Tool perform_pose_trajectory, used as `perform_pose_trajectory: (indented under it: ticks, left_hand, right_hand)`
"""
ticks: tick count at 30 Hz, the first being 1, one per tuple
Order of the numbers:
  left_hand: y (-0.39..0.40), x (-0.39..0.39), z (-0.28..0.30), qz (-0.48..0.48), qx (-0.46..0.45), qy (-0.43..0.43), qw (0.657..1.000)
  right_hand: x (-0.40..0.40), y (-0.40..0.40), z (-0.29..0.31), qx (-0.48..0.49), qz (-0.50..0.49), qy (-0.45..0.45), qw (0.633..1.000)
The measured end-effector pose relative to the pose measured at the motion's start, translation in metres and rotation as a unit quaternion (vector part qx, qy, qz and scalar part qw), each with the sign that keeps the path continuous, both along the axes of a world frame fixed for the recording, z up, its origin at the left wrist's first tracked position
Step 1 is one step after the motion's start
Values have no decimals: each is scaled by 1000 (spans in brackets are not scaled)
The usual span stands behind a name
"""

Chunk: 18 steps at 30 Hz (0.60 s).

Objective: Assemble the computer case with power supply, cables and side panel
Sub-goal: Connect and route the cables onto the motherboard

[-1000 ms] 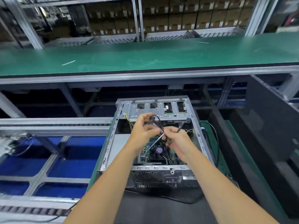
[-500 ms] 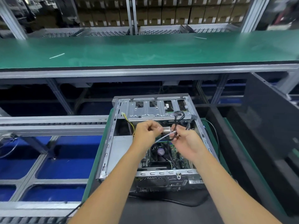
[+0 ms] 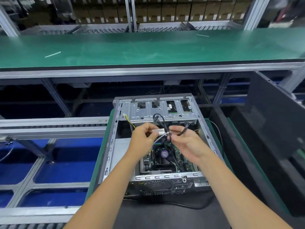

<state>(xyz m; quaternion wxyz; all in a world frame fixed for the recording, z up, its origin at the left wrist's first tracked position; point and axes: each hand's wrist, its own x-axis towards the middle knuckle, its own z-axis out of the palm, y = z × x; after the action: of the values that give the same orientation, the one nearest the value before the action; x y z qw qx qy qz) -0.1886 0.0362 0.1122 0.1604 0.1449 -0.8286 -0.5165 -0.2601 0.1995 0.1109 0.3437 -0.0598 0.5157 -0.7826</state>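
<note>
Above the open computer case (image 3: pixel 156 141), the left hand (image 3: pixel 145 139) pinches a white connector (image 3: pixel 158 131) while the right hand (image 3: pixel 184 142) pinches the black cables (image 3: pixel 162 120). Bundling them neatly probably calls for keeping the loops clear of the CPU fan (image 3: pixel 164 153) below.

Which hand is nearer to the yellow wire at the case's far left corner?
Left. The left hand is just right of the yellow wire; the right hand is farther right.
</note>
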Motion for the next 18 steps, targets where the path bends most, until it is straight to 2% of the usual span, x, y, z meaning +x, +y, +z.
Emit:
perform_pose_trajectory:
  ticks: [3, 5, 8, 18]
  left_hand:
    - [7, 10, 3, 49, -133, 84, 986]
    - [15, 16, 7, 32, -171, 141, 975]
    - [25, 15, 7, -35, -200, 117, 972]
    - [27, 4, 13, 15, -143, 147, 979]
  right_hand:
    - [3, 1, 2, 40, -8, 30, 999]
    - [5, 2, 5, 45, -14, 46, 998]
    - [8, 2, 8, 46, -21, 63, 997]
    - [11, 1, 13, 22, -38, 55, 998]
